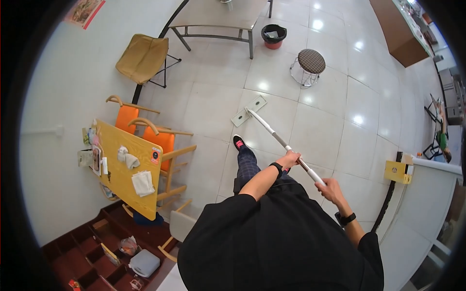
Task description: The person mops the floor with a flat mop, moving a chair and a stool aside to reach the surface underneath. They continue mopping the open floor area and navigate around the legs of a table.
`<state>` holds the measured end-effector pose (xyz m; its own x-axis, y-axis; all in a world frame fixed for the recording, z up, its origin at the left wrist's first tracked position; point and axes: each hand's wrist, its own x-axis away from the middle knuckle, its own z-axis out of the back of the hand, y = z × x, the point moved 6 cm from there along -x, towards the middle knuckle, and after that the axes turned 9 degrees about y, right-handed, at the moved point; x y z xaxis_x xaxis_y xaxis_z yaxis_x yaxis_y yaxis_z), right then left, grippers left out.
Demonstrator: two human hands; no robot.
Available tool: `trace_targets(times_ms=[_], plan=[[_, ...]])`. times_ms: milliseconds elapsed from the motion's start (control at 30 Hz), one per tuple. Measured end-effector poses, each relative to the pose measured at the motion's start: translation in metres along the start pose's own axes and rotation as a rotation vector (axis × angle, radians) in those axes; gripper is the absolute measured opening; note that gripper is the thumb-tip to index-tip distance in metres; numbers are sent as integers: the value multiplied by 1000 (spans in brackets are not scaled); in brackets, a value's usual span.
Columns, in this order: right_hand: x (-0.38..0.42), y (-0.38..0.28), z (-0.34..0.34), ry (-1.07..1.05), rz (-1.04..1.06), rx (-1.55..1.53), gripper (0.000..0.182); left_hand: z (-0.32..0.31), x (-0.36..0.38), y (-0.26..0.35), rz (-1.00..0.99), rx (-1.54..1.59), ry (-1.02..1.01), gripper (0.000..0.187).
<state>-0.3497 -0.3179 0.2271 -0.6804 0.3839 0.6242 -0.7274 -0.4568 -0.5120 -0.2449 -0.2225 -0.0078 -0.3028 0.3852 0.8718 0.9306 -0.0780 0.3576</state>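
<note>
A flat mop with a white pole (272,133) slants across the floor in front of me. Its pale rectangular head (249,110) lies flat on the tiles (213,114), ahead of my foot in a black shoe (239,142). Partway down the pole, my left hand (290,159) is wrapped round it. My right hand (331,190) grips the pole near its upper end.
At left stand a yellow table (127,182) with cloths and orange chairs (164,140). Ahead are a tan folding chair (143,58), a long table (218,17), a bin (273,42) and a round stool (311,62). A white counter (422,194) stands right.
</note>
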Motion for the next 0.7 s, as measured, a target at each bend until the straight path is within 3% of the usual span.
trace_targets(times_ms=[67, 267, 467, 533, 600, 700], plan=[[-10, -9, -20, -48, -61, -36, 33, 20, -9, 6, 16, 16, -15, 32], [-70, -80, -96, -41, -18, -98, 36, 126, -63, 70, -103, -145, 203, 44], [-133, -174, -162, -28, 50, -50, 39, 221, -53, 185, -128, -65, 49, 27], [-143, -194, -175, -8, 85, -34, 40, 232, -48, 201, -139, -68, 50, 22], [-150, -209, -183, -3, 75, -21, 41, 247, -45, 214, -124, -96, 216, 20], [-157, -220, -181, -34, 47, 5, 43, 248, -36, 221, -145, 0, 155, 18]])
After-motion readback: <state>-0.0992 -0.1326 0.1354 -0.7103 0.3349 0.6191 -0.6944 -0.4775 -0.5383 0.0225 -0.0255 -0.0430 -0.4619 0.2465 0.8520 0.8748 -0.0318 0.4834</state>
